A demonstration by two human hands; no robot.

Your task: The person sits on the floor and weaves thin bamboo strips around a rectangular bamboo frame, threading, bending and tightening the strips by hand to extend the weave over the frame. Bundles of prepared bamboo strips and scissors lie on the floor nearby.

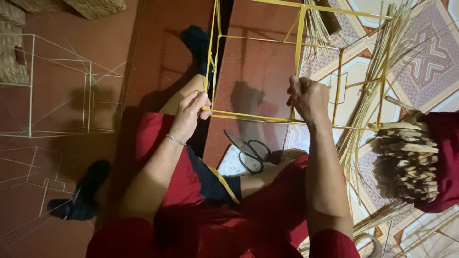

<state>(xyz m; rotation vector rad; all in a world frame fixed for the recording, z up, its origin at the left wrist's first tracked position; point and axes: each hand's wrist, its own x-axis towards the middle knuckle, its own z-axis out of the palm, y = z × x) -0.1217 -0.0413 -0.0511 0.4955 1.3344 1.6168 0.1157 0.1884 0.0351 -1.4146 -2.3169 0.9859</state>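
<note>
Frame of thin yellow rods stands in front of me on the floor, and both my hands are on it. My left hand has its grip closed around the lower rail at its nine o'clock corner, thumb pressed over the joint. My right hand is closed on the upright post where it meets the same rail, toward three o'clock.

Scissors lie on the floor just below the rail, at six o'clock from my hands, near my knee. A bundle of pale strips lies at four o'clock, and loose strips fan up along the frame's far side at two o'clock. White wire frames stand well apart at nine o'clock.

The rods look slender, so I judge that squeezing too hard at the corner could bend it out of square. If my left grip slips, the frame could tip onto the scissors or my leg.
</note>
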